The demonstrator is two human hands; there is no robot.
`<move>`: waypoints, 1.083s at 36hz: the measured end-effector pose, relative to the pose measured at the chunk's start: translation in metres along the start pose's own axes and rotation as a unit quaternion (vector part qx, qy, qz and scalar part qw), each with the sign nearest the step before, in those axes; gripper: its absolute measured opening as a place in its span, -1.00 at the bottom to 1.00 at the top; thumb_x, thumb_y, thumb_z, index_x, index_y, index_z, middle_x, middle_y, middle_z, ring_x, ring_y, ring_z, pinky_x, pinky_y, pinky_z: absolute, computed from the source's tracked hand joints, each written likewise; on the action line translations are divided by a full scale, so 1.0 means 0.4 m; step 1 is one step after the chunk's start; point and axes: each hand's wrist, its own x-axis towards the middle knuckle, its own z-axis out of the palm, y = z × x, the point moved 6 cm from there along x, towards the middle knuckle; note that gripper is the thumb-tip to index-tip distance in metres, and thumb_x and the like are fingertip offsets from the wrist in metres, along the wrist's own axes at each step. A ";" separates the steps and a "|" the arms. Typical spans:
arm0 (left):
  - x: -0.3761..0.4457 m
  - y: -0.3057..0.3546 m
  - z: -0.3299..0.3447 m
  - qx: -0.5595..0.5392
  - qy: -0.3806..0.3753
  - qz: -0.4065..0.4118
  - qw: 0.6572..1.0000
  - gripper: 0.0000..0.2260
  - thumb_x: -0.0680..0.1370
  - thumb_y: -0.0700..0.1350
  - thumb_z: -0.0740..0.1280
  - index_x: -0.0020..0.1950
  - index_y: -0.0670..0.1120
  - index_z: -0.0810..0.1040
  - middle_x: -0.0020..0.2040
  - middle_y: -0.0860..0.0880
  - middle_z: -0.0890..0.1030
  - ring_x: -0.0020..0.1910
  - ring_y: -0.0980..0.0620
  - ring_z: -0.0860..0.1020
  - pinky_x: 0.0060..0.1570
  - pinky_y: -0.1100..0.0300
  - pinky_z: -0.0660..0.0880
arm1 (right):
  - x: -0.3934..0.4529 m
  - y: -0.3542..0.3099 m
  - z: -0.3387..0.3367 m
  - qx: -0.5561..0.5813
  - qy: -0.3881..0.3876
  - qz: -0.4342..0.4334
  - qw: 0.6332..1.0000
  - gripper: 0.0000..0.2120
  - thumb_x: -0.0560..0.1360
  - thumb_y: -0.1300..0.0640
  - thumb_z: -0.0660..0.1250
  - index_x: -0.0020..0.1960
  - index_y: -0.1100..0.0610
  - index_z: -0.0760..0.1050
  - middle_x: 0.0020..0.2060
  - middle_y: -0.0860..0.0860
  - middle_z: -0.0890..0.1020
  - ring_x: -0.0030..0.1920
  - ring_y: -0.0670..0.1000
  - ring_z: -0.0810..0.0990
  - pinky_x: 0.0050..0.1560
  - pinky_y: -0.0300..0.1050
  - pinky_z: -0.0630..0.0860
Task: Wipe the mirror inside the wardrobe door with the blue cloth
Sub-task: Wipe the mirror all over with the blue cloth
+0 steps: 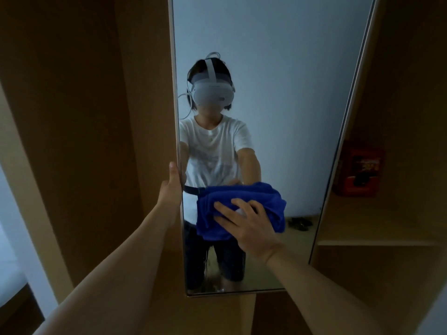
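A: Wardrobe door (135, 117) is standing open in brown wood, filling the left half of the view, and the tall mirror (278, 68) is hanging on its inner face inside a thin pale frame.

B: What is the glass showing?

A: It is reflecting a person in a white T-shirt and dark trousers wearing a white headset, with a pale wall behind. No brand is reading clearly on the headset.

B: And to the right of the mirror?

A: Wardrobe shelf (377, 242) is running off to the right there, and a red box (358, 169) is sitting above it, well apart from the hands. It is carrying dark and orange print, but the lettering is too blurred to read.

B: Where is the cloth?

A: The blue cloth (271, 201) is lying bunched against the lower middle of the glass. The right hand (249, 226) is pressing it there, fingers spread fairly wide and nearly straight over the folds.

B: The other hand?

A: The left hand (172, 187) is gripping the mirror's left edge just beside the cloth's height; its thumb is lying along the frame, and its fingers are wrapping behind the door, hidden from view.
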 end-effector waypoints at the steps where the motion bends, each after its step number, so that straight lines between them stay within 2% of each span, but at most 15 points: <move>1: 0.002 -0.002 0.000 0.003 0.000 0.005 1.000 -0.35 0.52 0.34 -0.11 0.11 -0.12 0.51 0.02 -0.13 0.56 0.04 -0.09 0.49 0.10 0.03 0.37 | -0.014 -0.002 0.005 0.001 -0.004 -0.003 1.000 -0.58 0.47 0.22 0.11 0.21 -0.01 0.57 0.30 -0.05 0.52 0.19 0.13 0.39 0.05 0.03 0.48; 3: 0.008 -0.007 -0.002 0.007 0.000 0.008 1.000 -0.30 0.52 0.35 -0.12 0.18 -0.17 0.50 0.10 -0.20 0.56 0.10 -0.16 0.51 0.13 -0.01 0.38 | -0.018 0.003 0.002 0.000 0.002 -0.002 1.000 -0.57 0.47 0.23 0.10 0.21 -0.01 0.58 0.30 -0.06 0.52 0.19 0.12 0.40 0.03 0.03 0.49; 5: 0.010 -0.015 -0.003 0.002 -0.004 0.014 1.000 -0.29 0.51 0.36 -0.11 0.17 -0.18 0.50 0.11 -0.24 0.56 0.12 -0.20 0.51 0.14 -0.02 0.41 | 0.005 0.022 -0.016 -0.007 0.028 0.020 0.999 -0.59 0.49 0.22 0.12 0.21 -0.02 0.58 0.29 -0.06 0.53 0.18 0.11 0.40 0.04 0.02 0.44; 8: 0.011 -0.033 0.002 -0.006 0.000 0.051 0.999 -0.42 0.50 0.37 -0.10 -0.10 -0.05 0.49 -0.05 -0.17 0.58 -0.02 -0.12 0.54 0.09 -0.01 0.46 | 0.059 0.071 -0.054 -0.028 0.071 0.083 0.994 -0.62 0.53 0.18 0.13 0.24 -0.03 0.56 0.30 -0.05 0.52 0.17 0.11 0.40 0.03 0.04 0.40; 11: 0.010 -0.041 0.009 -0.022 0.021 0.082 0.996 -0.49 0.52 0.35 -0.07 -0.32 0.01 0.39 -0.30 -0.06 0.47 -0.26 -0.02 0.46 -0.22 0.10 0.39 | 0.102 0.116 -0.088 -0.034 0.109 0.126 0.986 -0.56 0.47 0.25 0.12 0.26 0.01 0.55 0.31 -0.03 0.52 0.17 0.14 0.40 0.02 0.05 0.42; 13: 0.013 -0.041 0.011 -0.038 0.036 0.089 0.995 -0.50 0.53 0.33 -0.04 -0.33 0.00 0.40 -0.32 -0.06 0.49 -0.30 -0.02 0.47 -0.24 0.10 0.40 | 0.109 0.122 -0.096 -0.043 0.131 0.137 0.981 -0.56 0.46 0.27 0.13 0.26 0.02 0.55 0.30 -0.03 0.53 0.17 0.14 0.41 0.00 0.06 0.44; 17: 0.017 -0.045 0.020 -0.061 0.050 0.115 0.990 -0.49 0.55 0.30 -0.04 -0.31 -0.03 0.42 -0.28 -0.12 0.55 -0.25 -0.08 0.54 -0.18 0.05 0.47 | 0.068 0.085 -0.059 -0.056 0.166 0.137 0.975 -0.59 0.46 0.27 0.18 0.22 0.02 0.58 0.27 -0.05 0.55 0.17 0.12 0.40 0.01 0.06 0.43; 21: 0.017 -0.059 0.026 -0.067 0.080 0.136 0.985 -0.56 0.57 0.27 -0.06 -0.37 0.04 0.28 -0.41 0.05 0.39 -0.42 0.10 0.39 -0.38 0.23 0.35 | -0.013 0.032 0.004 -0.061 0.168 0.123 0.976 -0.60 0.46 0.26 0.18 0.19 0.01 0.60 0.26 -0.06 0.56 0.17 0.11 0.41 0.04 0.03 0.37; 26: 0.018 -0.100 0.026 -0.002 0.095 0.200 0.975 -0.57 0.56 0.28 -0.07 -0.29 0.02 0.31 -0.34 0.06 0.39 -0.36 0.14 0.40 -0.40 0.22 0.30 | -0.041 0.024 0.020 -0.077 0.158 0.094 0.980 -0.63 0.47 0.22 0.21 0.22 0.03 0.58 0.25 -0.03 0.56 0.17 0.13 0.42 0.00 0.04 0.47; 28: 0.023 -0.126 0.025 0.010 0.102 0.213 0.972 -0.55 0.56 0.28 -0.07 -0.13 -0.06 0.34 -0.29 0.07 0.40 -0.32 0.13 0.40 -0.30 0.16 0.34 | -0.030 0.046 0.009 -0.084 0.150 0.096 0.980 -0.59 0.42 0.23 0.31 0.25 0.06 0.56 0.27 -0.01 0.55 0.16 0.17 0.50 0.01 0.05 0.45; 30: 0.021 -0.152 0.031 0.000 0.105 0.216 0.971 -0.54 0.55 0.29 -0.05 0.05 -0.05 0.38 -0.28 0.06 0.37 -0.29 0.05 0.40 -0.15 0.04 0.37 | -0.018 0.083 -0.012 -0.078 0.156 0.122 0.977 -0.55 0.39 0.23 0.38 0.27 0.07 0.54 0.30 0.00 0.53 0.15 0.21 0.53 0.01 0.09 0.46; 31: 0.015 -0.165 0.037 0.011 0.107 0.224 0.969 -0.52 0.55 0.29 -0.04 0.05 -0.08 0.41 -0.29 0.05 0.33 -0.30 0.01 0.37 -0.13 0.01 0.39 | -0.012 0.105 -0.026 -0.072 0.163 0.144 0.974 -0.55 0.40 0.23 0.37 0.28 0.08 0.53 0.31 0.00 0.51 0.16 0.22 0.51 0.02 0.10 0.46; 34: 0.007 -0.234 0.050 0.008 0.107 0.228 0.968 -0.60 0.56 0.28 -0.02 -0.25 0.00 0.29 -0.29 0.05 0.30 -0.36 0.11 0.29 -0.35 0.21 0.32 | -0.008 0.164 -0.059 -0.077 0.181 0.202 0.959 -0.56 0.46 0.24 0.22 0.33 0.06 0.48 0.36 -0.02 0.46 0.19 0.21 0.47 0.05 0.11 0.43; 37: 0.001 -0.291 0.052 -0.042 0.104 0.210 0.971 -0.64 0.57 0.26 -0.01 -0.28 0.06 0.25 -0.29 0.08 0.31 -0.38 0.16 0.31 -0.50 0.33 0.35 | -0.034 0.177 -0.050 -0.081 0.191 0.233 0.950 -0.52 0.47 0.19 0.07 0.36 0.06 0.43 0.38 -0.01 0.43 0.21 0.20 0.44 0.11 0.10 0.42; 39: -0.006 -0.306 0.045 -0.080 0.109 0.205 0.969 -0.63 0.57 0.25 -0.01 -0.31 0.05 0.27 -0.32 0.07 0.34 -0.48 0.21 0.39 -0.68 0.48 0.27 | -0.070 0.159 -0.027 -0.074 0.208 0.258 0.941 -0.48 0.44 0.17 0.01 0.37 0.06 0.43 0.38 0.00 0.44 0.22 0.20 0.44 0.11 0.11 0.43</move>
